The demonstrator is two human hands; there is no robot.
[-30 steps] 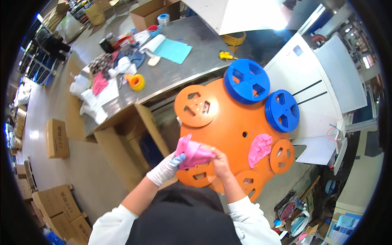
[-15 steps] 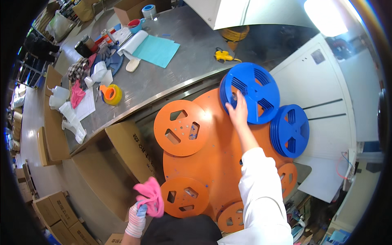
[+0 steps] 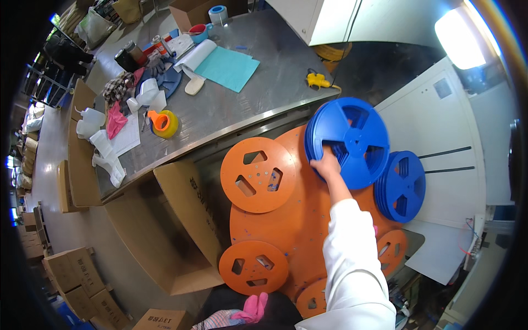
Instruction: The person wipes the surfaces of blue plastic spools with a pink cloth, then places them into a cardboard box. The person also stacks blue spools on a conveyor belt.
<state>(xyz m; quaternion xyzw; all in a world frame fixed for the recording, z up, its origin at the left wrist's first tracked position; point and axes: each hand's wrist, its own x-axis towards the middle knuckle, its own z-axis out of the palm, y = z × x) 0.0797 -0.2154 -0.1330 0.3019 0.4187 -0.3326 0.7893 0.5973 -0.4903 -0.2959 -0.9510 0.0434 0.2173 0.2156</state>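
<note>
My bare right hand [image 3: 328,165] grips the left side of a stack of blue plastic reels [image 3: 367,120]. Its fingers reach into a cutout while the thumb lies over the rim; the fingertips are hidden. At the lower edge, my left hand [image 3: 251,309] wears a pink glove with a striped cuff, its visible fingers stretched out with nothing seen in them. Beneath the reels is a large orange plate [image 3: 300,220] carrying round orange discs [image 3: 257,175] with cutouts. Another stack of blue reels [image 3: 404,190] stands on its right side.
An open cardboard box [image 3: 192,212] stands left of the plate. Behind it, a metal table [image 3: 220,110] holds teal sheets [image 3: 231,69], a yellow tape roll [image 3: 165,125] and a yellow tool [image 3: 318,80]. White machine panels [image 3: 440,121] rise at the right.
My right hand has shifted from over the front reel to its left rim, fingers now in a cutout. My left hand has dropped to the lower edge. The view has shifted slightly.
</note>
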